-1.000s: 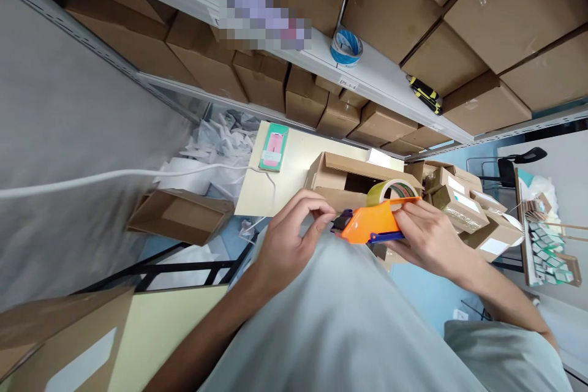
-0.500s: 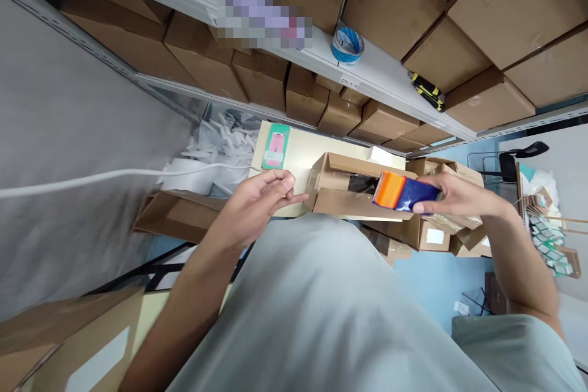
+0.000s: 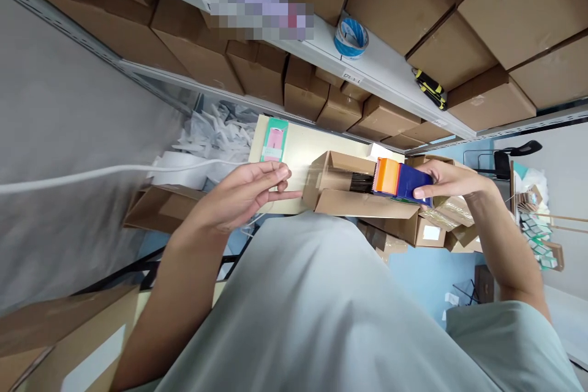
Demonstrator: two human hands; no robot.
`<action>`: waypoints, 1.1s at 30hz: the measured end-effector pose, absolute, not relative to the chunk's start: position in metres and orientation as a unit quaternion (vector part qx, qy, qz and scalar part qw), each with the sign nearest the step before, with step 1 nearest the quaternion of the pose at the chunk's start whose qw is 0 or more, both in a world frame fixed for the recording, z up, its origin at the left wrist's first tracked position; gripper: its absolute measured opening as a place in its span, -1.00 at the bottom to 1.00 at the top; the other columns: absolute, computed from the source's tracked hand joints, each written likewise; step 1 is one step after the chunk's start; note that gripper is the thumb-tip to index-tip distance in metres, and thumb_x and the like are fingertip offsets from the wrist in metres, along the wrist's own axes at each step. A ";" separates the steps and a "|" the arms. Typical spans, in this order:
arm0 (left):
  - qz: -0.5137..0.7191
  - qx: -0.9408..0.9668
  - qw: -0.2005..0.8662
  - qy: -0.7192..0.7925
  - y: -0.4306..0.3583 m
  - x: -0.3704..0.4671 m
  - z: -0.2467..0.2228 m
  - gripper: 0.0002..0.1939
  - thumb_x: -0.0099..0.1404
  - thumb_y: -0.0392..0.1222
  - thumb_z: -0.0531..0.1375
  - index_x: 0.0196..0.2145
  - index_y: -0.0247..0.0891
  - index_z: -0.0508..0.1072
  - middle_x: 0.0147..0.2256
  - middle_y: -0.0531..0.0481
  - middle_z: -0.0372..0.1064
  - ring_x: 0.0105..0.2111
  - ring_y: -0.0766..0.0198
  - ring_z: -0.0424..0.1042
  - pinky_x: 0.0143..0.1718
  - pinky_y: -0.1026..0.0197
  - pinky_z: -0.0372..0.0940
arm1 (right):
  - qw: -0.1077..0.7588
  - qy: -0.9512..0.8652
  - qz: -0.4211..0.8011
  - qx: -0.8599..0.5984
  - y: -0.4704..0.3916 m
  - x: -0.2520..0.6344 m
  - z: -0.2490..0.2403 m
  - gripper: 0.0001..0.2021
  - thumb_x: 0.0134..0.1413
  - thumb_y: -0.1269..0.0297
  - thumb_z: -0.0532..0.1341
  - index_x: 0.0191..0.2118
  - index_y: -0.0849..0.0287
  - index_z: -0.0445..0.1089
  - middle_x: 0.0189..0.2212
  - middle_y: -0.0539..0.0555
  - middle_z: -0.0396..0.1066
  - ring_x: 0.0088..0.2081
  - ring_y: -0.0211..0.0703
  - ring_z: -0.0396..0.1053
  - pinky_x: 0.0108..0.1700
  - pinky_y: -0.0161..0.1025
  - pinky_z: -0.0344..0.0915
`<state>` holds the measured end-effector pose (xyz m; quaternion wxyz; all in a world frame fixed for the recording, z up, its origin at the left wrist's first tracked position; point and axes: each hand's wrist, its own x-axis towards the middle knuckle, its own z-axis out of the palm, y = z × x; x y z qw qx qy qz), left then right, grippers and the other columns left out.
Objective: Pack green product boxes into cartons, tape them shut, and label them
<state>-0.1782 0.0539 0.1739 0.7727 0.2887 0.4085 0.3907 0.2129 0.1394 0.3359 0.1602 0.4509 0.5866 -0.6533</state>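
Note:
In the head view my right hand (image 3: 445,180) grips an orange and dark blue tape dispenser (image 3: 399,181) by its blue part. Its toothed orange end points left, over the open top of a cardboard box (image 3: 362,203). My left hand (image 3: 243,193) is at the box's left end, thumb and fingertips pressed together and the little finger stretched towards the box's edge. Whatever is in that pinch is too small to make out. Dark material shows between the box's flaps, partly hidden by the dispenser.
A green and pink package (image 3: 274,141) lies on the cream table (image 3: 301,141). Above, a shelf (image 3: 386,73) carries a blue tape roll (image 3: 351,38), a yellow-black cutter (image 3: 430,89) and stacked cartons. A white cable (image 3: 114,168) crosses from the left. Cartons (image 3: 429,229) stand at right.
My right hand has brought the tape dispenser slightly left and turned it more level over the box. My left hand has shifted a little left, its fingers still pinched. The camera view has moved slightly.

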 end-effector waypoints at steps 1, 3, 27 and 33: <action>0.390 0.288 0.776 0.403 0.055 -0.178 0.173 -0.59 0.28 0.17 0.53 -0.38 -0.23 0.60 -0.37 0.02 0.31 -0.40 0.33 0.29 0.02 -0.19 0.69 | 0.160 0.581 -0.652 0.459 0.139 0.215 0.332 -0.45 0.19 -0.29 0.48 -0.35 0.17 0.49 -0.55 -0.03 0.49 -0.49 -0.24 0.43 -0.43 -0.32 0.35; 0.387 0.277 0.789 0.389 0.057 -0.175 0.169 -0.59 0.28 0.15 0.53 -0.39 -0.24 0.59 -0.39 0.03 0.31 -0.41 0.34 0.30 0.02 -0.22 0.69 | 0.156 0.575 -0.646 0.477 0.140 0.220 0.326 -0.45 0.16 -0.29 0.49 -0.34 0.16 0.49 -0.54 -0.03 0.51 -0.49 -0.24 0.43 -0.43 -0.31 0.36; 0.402 0.071 0.842 0.352 0.054 -0.136 0.127 -0.66 0.21 -0.16 0.60 -0.35 -0.30 0.51 -0.34 0.02 0.44 -0.32 0.32 0.47 0.14 -0.33 0.62 | 0.188 0.497 -0.680 0.505 0.154 0.234 0.277 -0.38 0.04 -0.37 0.52 -0.34 0.19 0.53 -0.53 -0.03 0.52 -0.48 -0.24 0.44 -0.38 -0.29 0.43; 0.385 0.092 0.854 0.338 0.058 -0.138 0.132 -0.65 0.17 -0.11 0.63 -0.35 -0.30 0.57 -0.35 0.01 0.46 -0.35 0.34 0.45 0.10 -0.29 0.64 | 0.162 0.560 -0.647 0.491 0.153 0.233 0.314 -0.40 0.10 -0.36 0.49 -0.37 0.18 0.51 -0.49 -0.01 0.52 -0.45 -0.23 0.45 -0.34 -0.27 0.43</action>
